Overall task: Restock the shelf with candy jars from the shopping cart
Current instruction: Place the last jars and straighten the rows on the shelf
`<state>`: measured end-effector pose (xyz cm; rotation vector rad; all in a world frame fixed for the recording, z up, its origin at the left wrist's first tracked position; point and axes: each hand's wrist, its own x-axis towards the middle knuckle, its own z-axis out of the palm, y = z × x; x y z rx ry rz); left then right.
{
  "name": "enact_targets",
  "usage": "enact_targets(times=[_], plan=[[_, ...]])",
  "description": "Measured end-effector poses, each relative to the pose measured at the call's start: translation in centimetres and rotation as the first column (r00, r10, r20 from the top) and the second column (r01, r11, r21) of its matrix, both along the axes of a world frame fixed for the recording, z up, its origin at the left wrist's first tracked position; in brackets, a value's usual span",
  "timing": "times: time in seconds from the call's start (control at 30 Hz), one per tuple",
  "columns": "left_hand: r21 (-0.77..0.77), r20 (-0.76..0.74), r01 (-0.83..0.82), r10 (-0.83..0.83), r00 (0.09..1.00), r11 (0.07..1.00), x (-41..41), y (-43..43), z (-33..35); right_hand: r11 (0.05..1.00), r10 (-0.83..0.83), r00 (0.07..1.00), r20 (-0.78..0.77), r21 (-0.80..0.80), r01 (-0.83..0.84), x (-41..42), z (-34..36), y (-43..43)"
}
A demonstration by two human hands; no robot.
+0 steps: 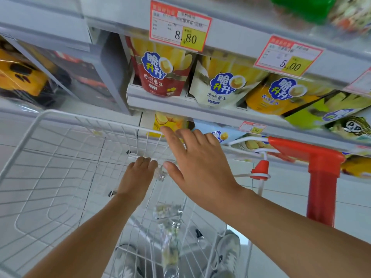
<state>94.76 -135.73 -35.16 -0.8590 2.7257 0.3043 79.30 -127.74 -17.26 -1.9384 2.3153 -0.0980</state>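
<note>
Right hand [197,163]: fingers straight and spread, empty, above the white wire shopping cart [60,157]. Left hand [138,174] inside the cart: fingers curled beside a clear jar [161,175]; whether it grasps the jar cannot be told.

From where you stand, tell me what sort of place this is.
Most likely a supermarket or convenience-store aisle. Printed price tags hang on the shelf edge, snack bags stand in rows behind it, and a white wire shopping cart with a red handle stands in front.
</note>
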Motion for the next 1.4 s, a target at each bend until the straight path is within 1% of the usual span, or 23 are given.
enact_targets(times=[0.1,0.2,0.27,0.33,0.43,0.5,0.57,0.6,0.67,0.7,0.77,0.8,0.83,0.87,0.97,1.0,1.07,1.1,1.2,1.23,1.3,1.4], plan=[[-0.009,0.046,0.000,0.001,0.999,1.000,-0.6,0.2,-0.4,1.000,-0.020,1.000,-0.006,-0.003,0.020,0.2,0.0,-0.1],[-0.009,0.082,-0.042,0.043,0.996,0.999,-0.6,0.0,-0.1,1.000,-0.017,1.000,0.001,-0.016,0.017,0.2,0.0,-0.1],[0.049,0.047,-0.101,0.098,0.994,0.994,-0.3,0.0,0.2,1.000,-0.015,1.000,0.008,-0.028,0.015,0.1,0.0,0.0],[0.184,0.021,-0.187,0.186,0.982,0.965,-0.2,-0.2,1.2,0.999,-0.011,1.000,0.015,-0.035,0.011,0.0,-0.1,0.0],[0.454,-0.059,-0.312,0.377,0.924,0.835,-0.2,-0.1,3.7,1.000,-0.010,0.999,0.045,-0.020,0.011,-0.2,-0.1,0.0],[0.569,-0.047,-0.353,0.458,0.888,0.743,0.1,-0.1,6.0,1.000,0.004,0.996,0.085,0.011,-0.004,-0.5,0.2,0.1],[0.659,-0.047,-0.388,0.550,0.834,0.645,0.8,0.0,8.6,0.998,0.014,0.984,0.179,0.052,-0.023,-0.8,0.5,0.0],[0.717,-0.054,-0.396,0.613,0.788,0.573,1.1,0.0,10.1,0.998,0.007,0.967,0.254,0.059,-0.022,-1.0,0.9,0.0],[0.830,-0.073,-0.355,0.717,0.694,0.429,1.3,0.3,13.7,1.000,-0.020,0.917,0.399,0.017,0.014,-1.5,2.2,0.0],[0.869,-0.087,-0.319,0.751,0.654,0.378,1.4,0.4,15.6,0.999,-0.023,0.890,0.456,-0.018,0.035,-1.7,3.0,-0.1],[0.919,-0.118,-0.238,0.793,0.598,0.316,1.4,0.9,19.4,0.998,-0.027,0.809,0.587,-0.026,0.053,-2.1,5.4,-0.2],[0.932,-0.144,-0.191,0.798,0.585,0.308,1.3,1.1,21.2,0.999,-0.032,0.748,0.663,0.000,0.043,-2.1,6.8,-0.2],[0.935,-0.175,-0.153,0.793,0.584,0.319,1.0,1.4,23.1,0.999,-0.036,0.692,0.721,0.026,0.025,-2.1,8.4,-0.2],[0.930,-0.214,-0.122,0.781,0.587,0.347,0.6,1.6,24.9,1.000,-0.027,0.659,0.752,0.023,0.015,-2.2,10.0,-0.2],[0.886,-0.344,-0.059,0.738,0.580,0.459,-1.6,2.1,30.7,0.995,0.035,0.630,0.776,-0.083,0.047,-3.6,15.5,-0.1],[0.854,-0.398,-0.046,0.708,0.584,0.518,-2.6,2.1,32.7,0.990,0.056,0.625,0.779,-0.123,0.064,-4.4,17.7,0.1],[0.751,-0.502,-0.041,0.610,0.613,0.659,-4.7,1.9,36.9,0.976,0.095,0.637,0.765,-0.198,0.093,-6.4,22.0,0.6],[0.695,-0.551,-0.037,0.565,0.614,0.718,-5.8,1.7,39.1,0.964,0.116,0.659,0.743,-0.245,0.107,-7.5,24.2,0.9],[0.540,-0.696,0.002,0.445,0.564,0.842,-9.4,1.5,45.4,0.901,0.156,0.736,0.659,-0.400,0.167,-10.6,30.0,2.2],[0.457,-0.752,0.027,0.370,0.545,0.889,-10.8,1.4,47.3,0.877,0.157,0.754,0.637,-0.441,0.190,-11.6,31.7,2.7],[0.234,-0.851,0.067,0.171,0.496,0.970,-13.2,1.6,50.7,0.833,0.154,0.779,0.608,-0.504,0.229,-13.3,34.7,3.8],[-0.049,-0.910,0.087,-0.080,0.406,0.995,-17.0,2.1,55.3,0.742,0.163,0.807,0.568,-0.609,0.279,-15.7,39.0,5.7]])
